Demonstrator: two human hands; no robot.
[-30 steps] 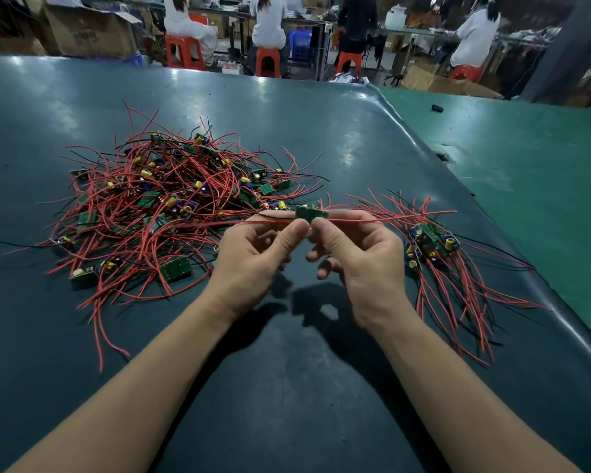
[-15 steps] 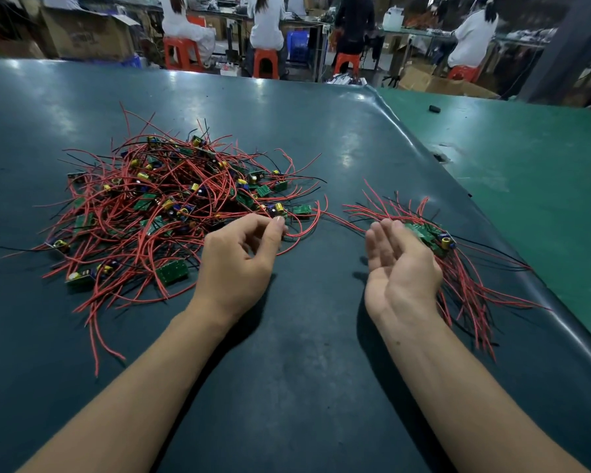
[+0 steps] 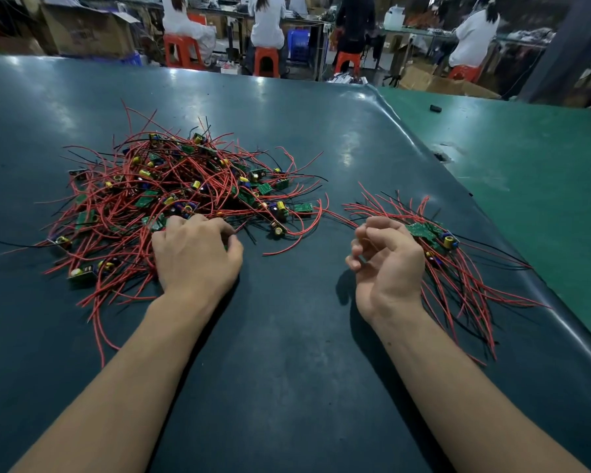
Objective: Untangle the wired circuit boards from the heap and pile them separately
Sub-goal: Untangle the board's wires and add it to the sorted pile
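On a broad dark teal work table (image 3: 287, 336), a large tangled heap of red-wired green circuit boards (image 3: 171, 196) sprawls across the left half, thin red and black leads fanning out in every direction and small yellow and blue capacitors showing among the boards. To the right, well apart from the heap, a smaller separate pile of wired boards (image 3: 458, 268) lies with its green boards bunched at the far end and its red wires trailing toward the table's near right edge. A lighter green mat (image 3: 543, 172) adjoins the table on the right, with a small black object (image 3: 435, 108) lying on it. Two bare forearms reach in from the bottom. The left hand (image 3: 195, 254) sits palm down on the near edge of the heap, fingers curled into the wires; whether it actually grips a board cannot be told. The right hand (image 3: 386, 261) rests on its edge just beside the smaller pile, fingers loosely curled and holding nothing. Beyond the table, workers in white tops sit on orange plastic stools (image 3: 267, 61) at distant benches.
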